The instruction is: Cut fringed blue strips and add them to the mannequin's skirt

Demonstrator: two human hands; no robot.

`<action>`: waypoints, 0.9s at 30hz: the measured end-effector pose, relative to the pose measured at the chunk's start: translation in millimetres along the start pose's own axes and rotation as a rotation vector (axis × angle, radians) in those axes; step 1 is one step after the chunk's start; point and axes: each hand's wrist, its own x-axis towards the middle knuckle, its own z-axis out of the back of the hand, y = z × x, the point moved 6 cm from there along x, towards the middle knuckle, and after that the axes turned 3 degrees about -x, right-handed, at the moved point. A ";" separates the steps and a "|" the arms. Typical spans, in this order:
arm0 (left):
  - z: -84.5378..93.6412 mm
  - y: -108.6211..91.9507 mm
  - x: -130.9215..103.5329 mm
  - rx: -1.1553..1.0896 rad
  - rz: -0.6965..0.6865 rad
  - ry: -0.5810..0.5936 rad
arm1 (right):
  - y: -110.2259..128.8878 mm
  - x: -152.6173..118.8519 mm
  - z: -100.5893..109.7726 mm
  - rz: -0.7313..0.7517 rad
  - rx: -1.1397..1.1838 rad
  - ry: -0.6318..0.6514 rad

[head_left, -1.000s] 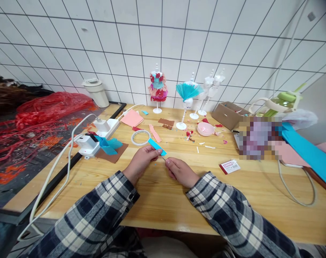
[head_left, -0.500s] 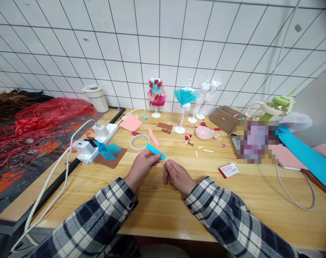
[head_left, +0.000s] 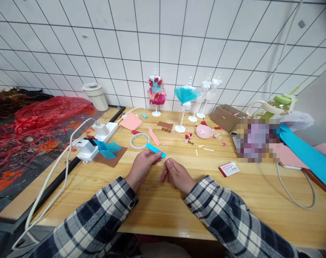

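Note:
Near the middle of the table, my left hand [head_left: 143, 165] pinches a narrow blue paper strip [head_left: 153, 149] between thumb and fingers. The fingers of my right hand [head_left: 177, 174] are pressed together just beyond the strip's right end; what they grip is too small to make out. A roll of tape [head_left: 132, 143] lies flat behind the strip, with a pink paper strip [head_left: 153, 136] beside it. Farther back stand a small dress form in a ruffled dress [head_left: 156, 94] and another with a pleated blue paper fan [head_left: 186, 95].
A power strip [head_left: 109, 129] with cables, a brown sheet [head_left: 116, 159] and a white cup [head_left: 97, 98] are on the left. To the right are a pink bowl [head_left: 204, 132], a label card [head_left: 228, 169], a cardboard box [head_left: 225, 118] and long blue paper [head_left: 307, 154].
My right fingertips have shifted slightly, and the lower fingers are a little more spread. The strip stays in my left hand. The camera view has tilted very slightly.

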 end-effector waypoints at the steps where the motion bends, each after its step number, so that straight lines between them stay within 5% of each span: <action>1: -0.3 0.2 -0.2 -0.002 0.001 0.001 | -0.2 0.2 0.1 0.001 0.002 -0.004; 27: 1.7 -2.7 0.9 0.007 -0.029 -0.017 | 2.2 1.8 3.1 -0.020 -0.103 0.009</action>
